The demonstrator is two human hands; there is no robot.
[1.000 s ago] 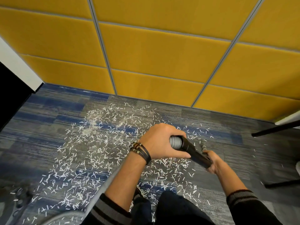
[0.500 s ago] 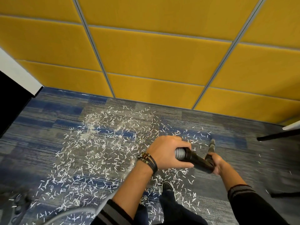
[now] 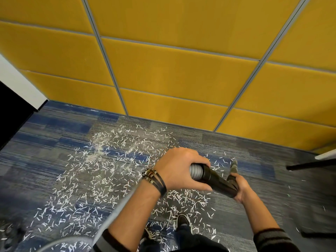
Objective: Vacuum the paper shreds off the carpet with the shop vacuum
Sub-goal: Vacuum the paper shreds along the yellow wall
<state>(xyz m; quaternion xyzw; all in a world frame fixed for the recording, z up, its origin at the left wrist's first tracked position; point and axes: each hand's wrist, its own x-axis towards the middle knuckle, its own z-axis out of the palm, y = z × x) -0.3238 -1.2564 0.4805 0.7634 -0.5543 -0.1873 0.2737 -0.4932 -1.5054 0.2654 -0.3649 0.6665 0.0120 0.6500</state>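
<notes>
The paper shreds (image 3: pixel 101 179) lie in a broad scatter on the blue-grey carpet (image 3: pixel 54 142), from near the foot of the yellow wall (image 3: pixel 172 79) down to the person's shoe (image 3: pixel 182 220), thickest to the left of the arms and under them. Above them, clear of the floor, the left hand (image 3: pixel 180 170) wraps its fingers and thumb over the ribbed grey hose (image 3: pixel 195 171) just where it enters the black tube (image 3: pixel 220 182). The right hand (image 3: pixel 241 188) curls round the tube's other end, where a narrow nozzle (image 3: pixel 234 166) sticks up toward the wall. One hand on each side of the joint, with the tube lying level between them, looks like a hold for seating or twisting the parts together and not for sweeping; the mouth is not yet down on the shreds. The hose trails back under the left forearm toward the lower left corner, where the picture is too blurred to tell what stands there. Bracelets (image 3: pixel 154 178) circle the left wrist, and a black leg (image 3: pixel 309 165) of some furniture reaches in from the right. Compared with a second ago, the nozzle now shows well beyond the right hand where only its tip peeked out. The shoe has come into view below the arms. Both grips are unchanged, and the scatter of shreds looks no thinner.
</notes>
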